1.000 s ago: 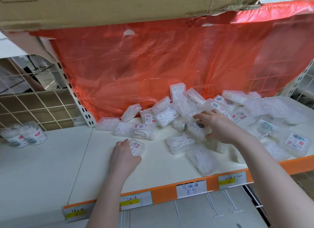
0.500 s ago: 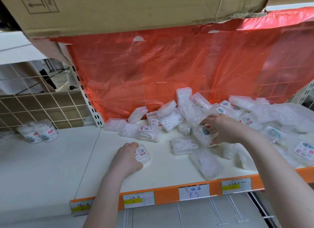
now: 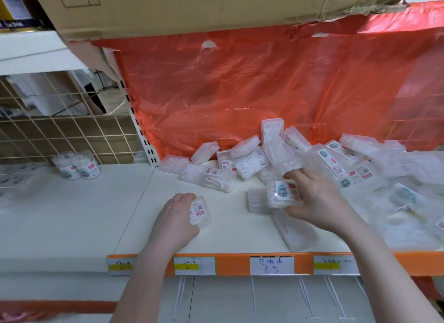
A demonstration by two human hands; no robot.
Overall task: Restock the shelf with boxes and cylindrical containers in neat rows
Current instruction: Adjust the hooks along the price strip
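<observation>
Two cylindrical containers (image 3: 77, 165); clear boxes (image 3: 249, 165) too heaped to count.

On the white shelf (image 3: 72, 214), the left hand (image 3: 174, 218) grips a small clear box (image 3: 200, 210) at about seven o'clock. The right hand (image 3: 314, 200) holds another clear box (image 3: 281, 193) at four o'clock. A loose pile of boxes (image 3: 336, 161) lies toward two o'clock, two round tubs (image 3: 78, 165) at nine.

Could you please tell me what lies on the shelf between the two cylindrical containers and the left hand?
Only bare white shelf between the cylindrical containers and left hand, per the head view.
</observation>
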